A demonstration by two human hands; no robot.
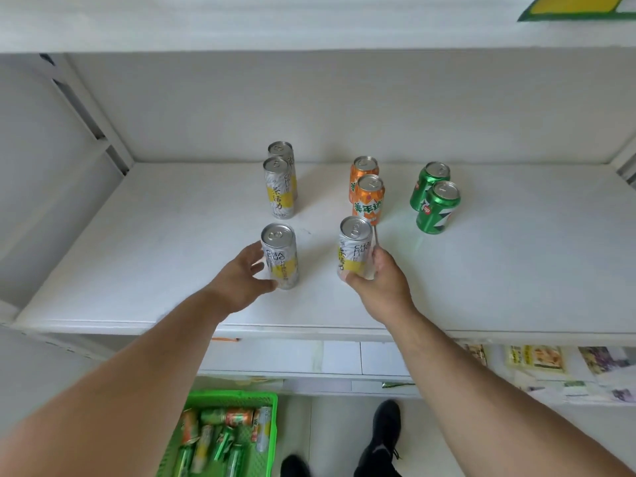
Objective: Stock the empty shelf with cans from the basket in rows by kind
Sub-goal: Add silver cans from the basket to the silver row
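Note:
On the white shelf point(172, 256) stand two tall silver-and-yellow cans point(279, 187) in a row at the left, two orange cans point(367, 194) in the middle and two green cans point(434, 204) at the right. My left hand point(241, 280) is wrapped around a third silver-and-yellow can point(280, 253) standing in front of the silver row. My right hand point(382, 277) grips another silver-and-yellow can point(355, 246) by its lower part, just in front of the orange row. The green basket point(206, 401) on the floor holds several more cans.
The shelf's back wall and side posts bound the space. A lower shelf at the right holds flat printed packets point(537, 359). My black shoes point(382, 438) stand on the floor beside the basket. A yellow-and-green sign point(578, 6) sits top right.

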